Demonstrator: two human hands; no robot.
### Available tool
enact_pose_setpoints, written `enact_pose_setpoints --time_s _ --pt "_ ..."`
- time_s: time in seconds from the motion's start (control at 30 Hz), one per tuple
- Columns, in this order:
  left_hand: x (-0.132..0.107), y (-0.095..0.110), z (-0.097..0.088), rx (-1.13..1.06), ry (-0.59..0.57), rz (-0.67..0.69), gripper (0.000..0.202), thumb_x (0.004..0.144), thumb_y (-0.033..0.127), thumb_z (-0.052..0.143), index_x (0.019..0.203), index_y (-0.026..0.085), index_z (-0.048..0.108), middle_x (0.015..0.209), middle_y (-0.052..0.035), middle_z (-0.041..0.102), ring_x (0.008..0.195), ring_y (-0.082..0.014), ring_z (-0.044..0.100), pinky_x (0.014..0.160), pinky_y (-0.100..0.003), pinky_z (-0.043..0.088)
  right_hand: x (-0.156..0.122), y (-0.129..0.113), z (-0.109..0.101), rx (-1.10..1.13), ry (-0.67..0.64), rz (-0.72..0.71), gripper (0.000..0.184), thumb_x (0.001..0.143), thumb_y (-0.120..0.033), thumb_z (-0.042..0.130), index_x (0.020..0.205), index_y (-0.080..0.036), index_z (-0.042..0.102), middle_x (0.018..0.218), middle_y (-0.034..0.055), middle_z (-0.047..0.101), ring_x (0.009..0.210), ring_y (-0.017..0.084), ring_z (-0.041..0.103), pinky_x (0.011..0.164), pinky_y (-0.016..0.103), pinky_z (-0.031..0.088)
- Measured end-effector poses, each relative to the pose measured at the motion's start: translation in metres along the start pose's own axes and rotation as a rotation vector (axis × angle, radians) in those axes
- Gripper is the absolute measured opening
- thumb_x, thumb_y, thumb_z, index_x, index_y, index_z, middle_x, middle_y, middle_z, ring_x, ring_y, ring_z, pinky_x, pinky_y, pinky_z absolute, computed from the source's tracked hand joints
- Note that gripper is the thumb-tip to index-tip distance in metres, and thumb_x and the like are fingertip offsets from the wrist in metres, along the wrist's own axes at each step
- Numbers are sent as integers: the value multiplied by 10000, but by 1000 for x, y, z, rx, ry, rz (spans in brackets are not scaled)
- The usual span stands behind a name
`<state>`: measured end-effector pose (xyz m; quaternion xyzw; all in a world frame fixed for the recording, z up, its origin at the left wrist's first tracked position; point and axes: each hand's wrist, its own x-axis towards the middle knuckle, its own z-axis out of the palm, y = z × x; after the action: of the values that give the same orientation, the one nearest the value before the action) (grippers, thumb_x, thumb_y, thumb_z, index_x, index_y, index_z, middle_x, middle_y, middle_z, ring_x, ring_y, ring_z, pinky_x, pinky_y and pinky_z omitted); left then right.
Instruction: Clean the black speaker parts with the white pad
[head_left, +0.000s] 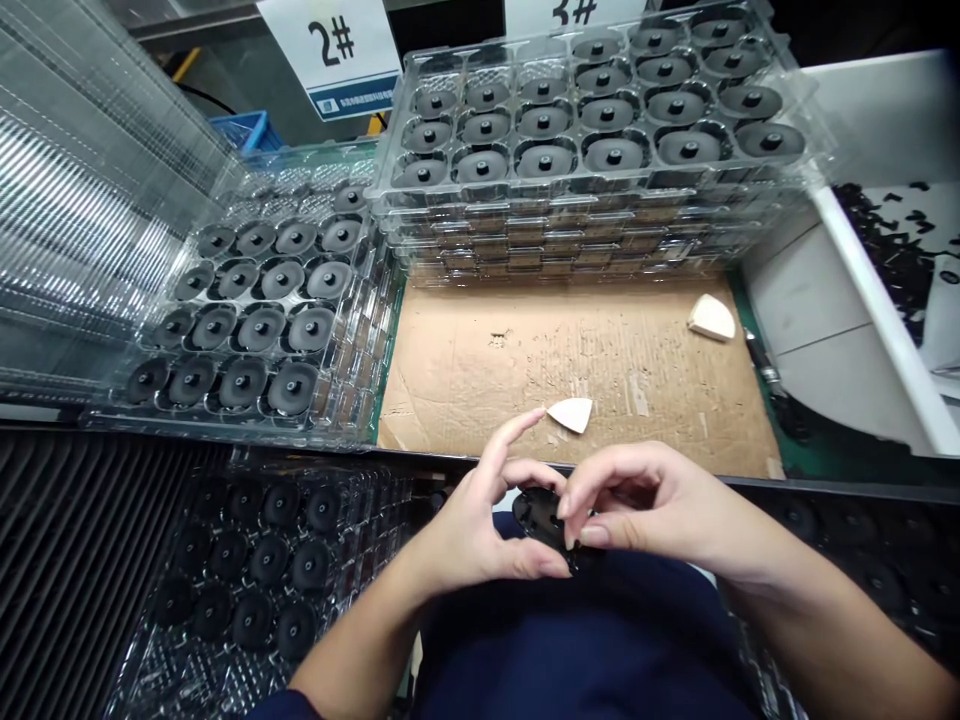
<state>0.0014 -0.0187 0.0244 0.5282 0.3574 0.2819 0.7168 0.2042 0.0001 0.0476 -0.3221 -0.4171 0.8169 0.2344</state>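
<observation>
Black plastic disc [541, 518] pinched narrowly between my left hand [472, 530] and right hand [637, 500], held above my lap [585, 640], apparently for a close look, with a cream wedge [570, 414] lying on the cardboard sheet [480, 370] just beyond.

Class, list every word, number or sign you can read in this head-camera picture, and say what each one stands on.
"2#" in black, on a white rectangular card sign
"3#" in black, on a second white rectangular card sign, its top cut off by the picture's edge
Small white print on a blue strip along the bottom of the first sign: too small to read
</observation>
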Motion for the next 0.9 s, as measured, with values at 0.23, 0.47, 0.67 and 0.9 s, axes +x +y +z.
enact_pose_setpoints --time_s 0.23,0.47,0.67,0.9 --pt "5 4 -1 46 -76 -40 1064 580 373 816 1424 290 172 1015 -57 675 1032 -245 626 991 -412 388 -5 8 -4 -20 16 40 75 715 -223 758 780 -195 733 722 -15 698 646 56 608 615 149 464" --pt "9 -4 2 132 -45 139 1135 540 284 849 1425 318 139 1100 -64 661 1081 -240 610 1027 -412 381 -15 10 -2 -66 127 21 76 727 -257 746 760 -197 713 725 -6 706 669 83 642 630 168 486" --pt "15 -8 5 194 49 322 1095 551 271 840 1422 320 179 1191 -100 623 1118 -257 591 1021 -444 418 -23 10 -2 -410 319 -78 76 762 -296 702 723 -248 746 714 5 716 645 126 634 569 203 461" --pt "18 -5 7 213 103 340 1054 573 256 827 1418 319 202 1212 -101 618 1120 -247 595 1014 -451 437 -40 24 -8 -434 518 -294 102 840 -256 613 832 -249 714 695 11 653 609 116 613 536 184 478"
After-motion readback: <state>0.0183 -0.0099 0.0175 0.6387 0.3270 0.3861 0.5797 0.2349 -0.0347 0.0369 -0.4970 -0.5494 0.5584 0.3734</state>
